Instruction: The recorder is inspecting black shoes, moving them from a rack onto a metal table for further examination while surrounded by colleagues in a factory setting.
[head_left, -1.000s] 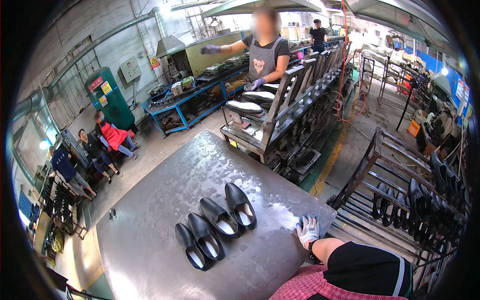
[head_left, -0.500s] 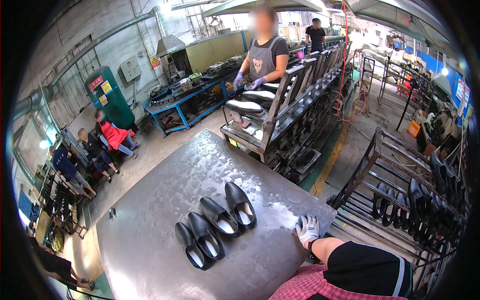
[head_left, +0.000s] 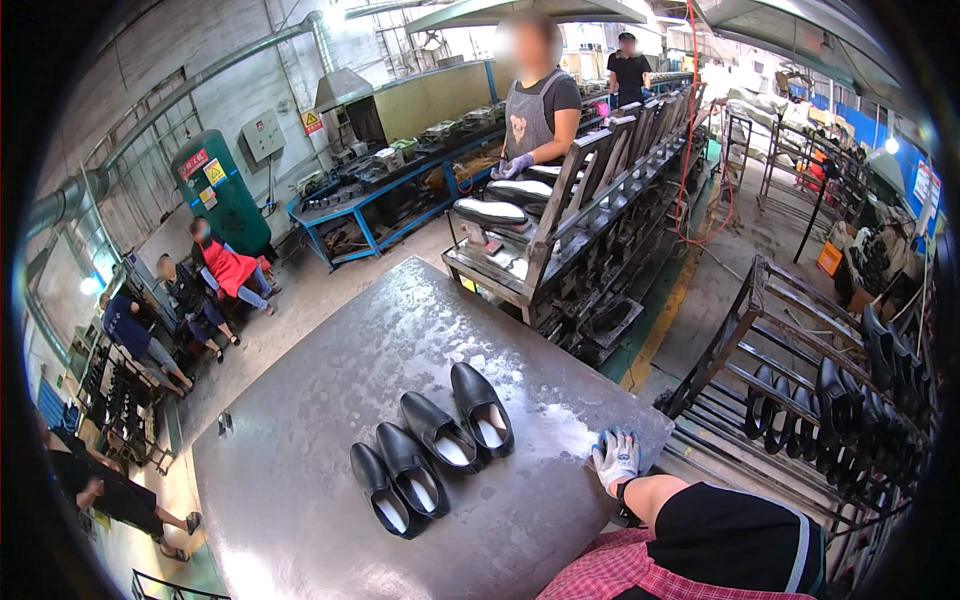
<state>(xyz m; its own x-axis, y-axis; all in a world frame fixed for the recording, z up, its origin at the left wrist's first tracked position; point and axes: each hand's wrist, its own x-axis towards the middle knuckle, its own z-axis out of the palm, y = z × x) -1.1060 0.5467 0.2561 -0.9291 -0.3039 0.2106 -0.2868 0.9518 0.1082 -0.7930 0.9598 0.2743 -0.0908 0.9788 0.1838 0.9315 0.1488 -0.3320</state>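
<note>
Gloved fingers [head_left: 606, 441] of the right hand [head_left: 616, 459] are seen spread loosely and laid flat on the near right edge of the grey metal table [head_left: 330, 380], with nothing gripped between them. The glove is pale with blue-green marks, and a dark band is worn at the wrist. The left hand is not shown, and the right arm is largely covered by a black sleeve [head_left: 735, 535] and a red checked garment [head_left: 640, 570] cut off at the lower edge.

Four black slip-on shoes [head_left: 435, 448] are lined up side by side near the table's middle, toes pointed away, well apart from the hand; pale insoles are visible inside their openings, and the uppers are glossy.

Beyond the table, a co-worker in a grey apron [head_left: 530, 110] is pictured at a long rack [head_left: 600, 190] where shoes on lasts are carried. Dark shoes are also held on a metal rack [head_left: 800, 400] at right, partly lost in the bent, shadowed rim. Seated people [head_left: 200, 290] are glimpsed at left.
</note>
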